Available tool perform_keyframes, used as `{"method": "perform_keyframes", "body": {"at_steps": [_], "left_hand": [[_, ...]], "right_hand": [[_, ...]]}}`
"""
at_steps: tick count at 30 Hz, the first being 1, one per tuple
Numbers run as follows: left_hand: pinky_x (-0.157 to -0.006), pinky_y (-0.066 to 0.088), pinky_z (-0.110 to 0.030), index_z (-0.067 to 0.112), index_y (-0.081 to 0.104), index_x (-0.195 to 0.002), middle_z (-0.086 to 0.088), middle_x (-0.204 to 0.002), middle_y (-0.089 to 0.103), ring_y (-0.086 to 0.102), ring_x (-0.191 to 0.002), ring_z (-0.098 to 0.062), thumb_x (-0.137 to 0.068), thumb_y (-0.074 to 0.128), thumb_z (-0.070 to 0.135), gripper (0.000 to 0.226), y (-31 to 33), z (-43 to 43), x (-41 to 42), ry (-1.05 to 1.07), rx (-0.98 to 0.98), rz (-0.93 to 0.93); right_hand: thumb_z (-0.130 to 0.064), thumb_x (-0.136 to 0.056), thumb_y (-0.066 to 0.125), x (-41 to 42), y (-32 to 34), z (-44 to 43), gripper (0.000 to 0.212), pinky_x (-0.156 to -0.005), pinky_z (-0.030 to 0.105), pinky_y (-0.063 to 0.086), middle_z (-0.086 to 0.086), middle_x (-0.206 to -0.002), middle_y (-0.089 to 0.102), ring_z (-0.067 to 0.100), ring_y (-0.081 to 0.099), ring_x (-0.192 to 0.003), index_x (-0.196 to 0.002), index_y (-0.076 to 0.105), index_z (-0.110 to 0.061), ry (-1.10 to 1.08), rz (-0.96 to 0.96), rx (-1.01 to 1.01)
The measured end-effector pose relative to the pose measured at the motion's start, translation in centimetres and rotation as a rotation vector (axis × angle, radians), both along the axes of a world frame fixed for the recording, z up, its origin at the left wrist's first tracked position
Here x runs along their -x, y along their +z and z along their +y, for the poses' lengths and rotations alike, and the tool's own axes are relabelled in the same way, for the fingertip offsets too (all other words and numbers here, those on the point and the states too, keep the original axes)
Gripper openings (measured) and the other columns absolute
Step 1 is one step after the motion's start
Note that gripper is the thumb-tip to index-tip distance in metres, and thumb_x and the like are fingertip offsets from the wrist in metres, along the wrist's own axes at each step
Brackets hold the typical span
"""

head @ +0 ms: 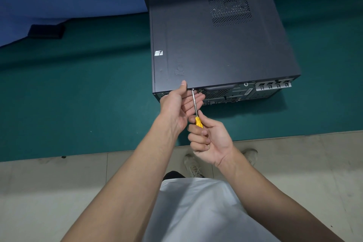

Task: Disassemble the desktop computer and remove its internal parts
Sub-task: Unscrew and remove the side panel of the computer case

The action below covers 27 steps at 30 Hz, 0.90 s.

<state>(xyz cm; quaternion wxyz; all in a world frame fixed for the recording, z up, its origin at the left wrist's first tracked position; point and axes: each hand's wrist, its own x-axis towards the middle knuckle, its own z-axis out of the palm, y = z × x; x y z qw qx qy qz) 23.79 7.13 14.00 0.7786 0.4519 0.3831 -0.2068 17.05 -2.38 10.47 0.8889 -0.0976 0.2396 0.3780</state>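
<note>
On the upper panel of the desktop computer (pixel 216 45), near its left edge, sits a small pale sticker (pixel 158 53), too blurred for me to read. Just beside it, lettering (pixel 179 67) is pressed into the metal, and I cannot make out the word. The computer is a dark grey case lying on its side on the green worktop (pixel 78 94), its rear face turned towards me. A square patch of vent holes (pixel 229 9) pierces the panel at the far end. The rear face shows a mesh grille, small ports and a row of silver slot covers (pixel 274 85) at the right.

My left hand (pixel 176 102) rests at the near edge of the case, the thumb lying on top of the panel and the fingers stretched out loosely along the rear face, beneath the tool's shaft. My right hand (pixel 210 139) is curled tight round the yellow handle of a screwdriver (pixel 195 104), palm turned up. The steel shaft slants up to a screw (pixel 193 89) just under the panel's edge.
</note>
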Motion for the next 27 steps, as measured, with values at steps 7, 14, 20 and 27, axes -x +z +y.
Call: {"method": "perform_keyframes", "body": {"at_steps": [7,14,20,27], "left_hand": [[-0.056,0.058,-0.028,-0.01,0.063,-0.096,-0.023,-0.083,0.072,0.074,-0.074,-0.027,-0.095,0.062,0.028,0.038,0.0,0.1,0.0,0.005,-0.003,-0.006],[-0.058,0.058,-0.025,-0.005,0.066,-0.094,-0.017,-0.086,0.074,0.074,-0.078,-0.024,-0.095,0.061,0.032,0.037,-0.2,0.3,0.0,-0.06,-0.053,-0.011],[-0.055,0.056,-0.025,-0.004,0.067,-0.093,-0.017,-0.085,0.074,0.074,-0.077,-0.024,-0.094,0.061,0.033,0.037,-0.3,0.4,-0.1,-0.074,-0.067,-0.015],[-0.062,0.06,-0.026,-0.006,0.066,-0.091,-0.02,-0.083,0.074,0.074,-0.075,-0.025,-0.096,0.061,0.03,0.036,-0.1,0.2,0.1,-0.044,-0.085,-0.036]], "right_hand": [[-0.031,-0.09,0.05,-0.2,-1.1,0.3,0.027,-0.033,0.014,0.004,-0.008,-0.051,0.019,0.005,0.012,-0.036,-0.074,0.054,-0.009,-0.026,0.027,-0.168],[-0.04,-0.096,0.042,-0.4,0.1,0.3,0.04,-0.03,0.012,0.01,-0.008,-0.045,0.021,0.004,0.011,-0.033,-0.065,0.051,-0.015,-0.007,0.013,0.184],[-0.034,-0.103,0.03,-0.8,2.0,2.6,0.04,-0.054,0.031,0.035,0.007,-0.066,0.049,0.024,0.046,-0.058,-0.07,0.044,-0.016,0.267,-0.33,1.448],[-0.035,-0.102,0.038,-0.6,2.1,2.7,0.038,-0.035,0.017,0.021,-0.002,-0.047,0.033,0.01,0.025,-0.034,-0.07,0.041,-0.015,-0.008,-0.085,0.861]]}}
